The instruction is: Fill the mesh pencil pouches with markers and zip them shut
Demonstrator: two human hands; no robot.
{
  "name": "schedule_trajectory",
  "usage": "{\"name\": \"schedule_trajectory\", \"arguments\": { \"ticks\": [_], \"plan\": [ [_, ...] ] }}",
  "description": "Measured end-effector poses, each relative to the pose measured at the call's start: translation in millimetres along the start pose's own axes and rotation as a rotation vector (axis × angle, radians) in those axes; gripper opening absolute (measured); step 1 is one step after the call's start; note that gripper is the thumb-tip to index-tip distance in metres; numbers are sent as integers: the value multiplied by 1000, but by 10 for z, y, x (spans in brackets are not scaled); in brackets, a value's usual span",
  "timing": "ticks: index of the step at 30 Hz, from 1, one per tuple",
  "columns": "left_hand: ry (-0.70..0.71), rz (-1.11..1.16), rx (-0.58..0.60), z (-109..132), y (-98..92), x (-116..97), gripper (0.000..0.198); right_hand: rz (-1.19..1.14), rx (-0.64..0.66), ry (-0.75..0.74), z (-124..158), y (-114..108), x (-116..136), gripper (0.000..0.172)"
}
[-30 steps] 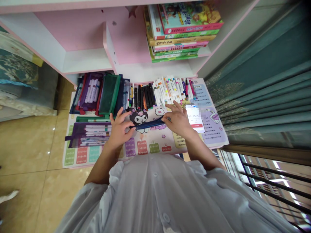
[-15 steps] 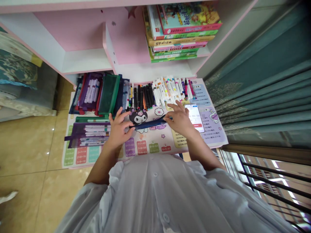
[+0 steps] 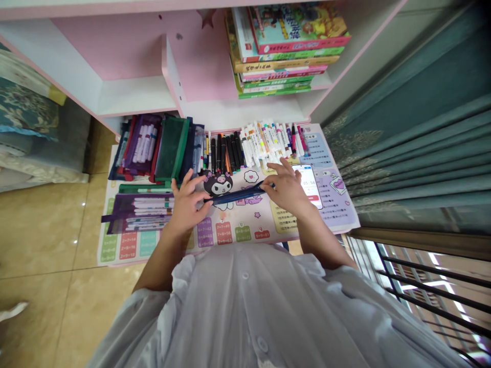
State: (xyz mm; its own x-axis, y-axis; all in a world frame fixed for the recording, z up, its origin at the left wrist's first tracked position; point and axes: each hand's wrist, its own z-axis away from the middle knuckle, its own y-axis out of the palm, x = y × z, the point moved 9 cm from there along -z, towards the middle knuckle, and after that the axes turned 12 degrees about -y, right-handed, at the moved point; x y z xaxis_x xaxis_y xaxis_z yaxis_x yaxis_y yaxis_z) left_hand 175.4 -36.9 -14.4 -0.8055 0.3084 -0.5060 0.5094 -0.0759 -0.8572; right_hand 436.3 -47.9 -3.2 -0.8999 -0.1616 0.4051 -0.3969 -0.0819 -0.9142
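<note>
A dark blue zip pouch (image 3: 238, 194) is stretched between my two hands, seen nearly edge-on above the printed desk mat. My left hand (image 3: 188, 199) pinches its left end between thumb and forefinger, the other fingers spread. At its right end, the thumb and forefinger of my right hand (image 3: 286, 188) close on the top edge. Just left of my left hand lies a purple mesh pouch (image 3: 149, 212) with white markers inside. Beyond the blue pouch are loose black markers (image 3: 226, 153) and a pile of white markers (image 3: 264, 140). A phone (image 3: 310, 186) showing a timer lies beside my right hand.
Filled mesh pouches in purple (image 3: 142, 140) and green (image 3: 172, 148) are heaped at the back left. A stack of books (image 3: 284, 51) sits on the shelf (image 3: 207, 110) behind. A teal curtain (image 3: 406, 117) hangs on the right.
My right hand has shifted slightly to the right along with the right end of the blue pouch, covering more of the phone's edge. My left hand stays put.
</note>
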Motion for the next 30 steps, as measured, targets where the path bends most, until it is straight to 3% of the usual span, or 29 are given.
{"name": "schedule_trajectory", "arguments": {
  "ticks": [30],
  "plan": [
    [-16, -9, 25, -6, 1, 9, 24, 28, -58, 19, 60, -70, -206, 21]
  ]
}}
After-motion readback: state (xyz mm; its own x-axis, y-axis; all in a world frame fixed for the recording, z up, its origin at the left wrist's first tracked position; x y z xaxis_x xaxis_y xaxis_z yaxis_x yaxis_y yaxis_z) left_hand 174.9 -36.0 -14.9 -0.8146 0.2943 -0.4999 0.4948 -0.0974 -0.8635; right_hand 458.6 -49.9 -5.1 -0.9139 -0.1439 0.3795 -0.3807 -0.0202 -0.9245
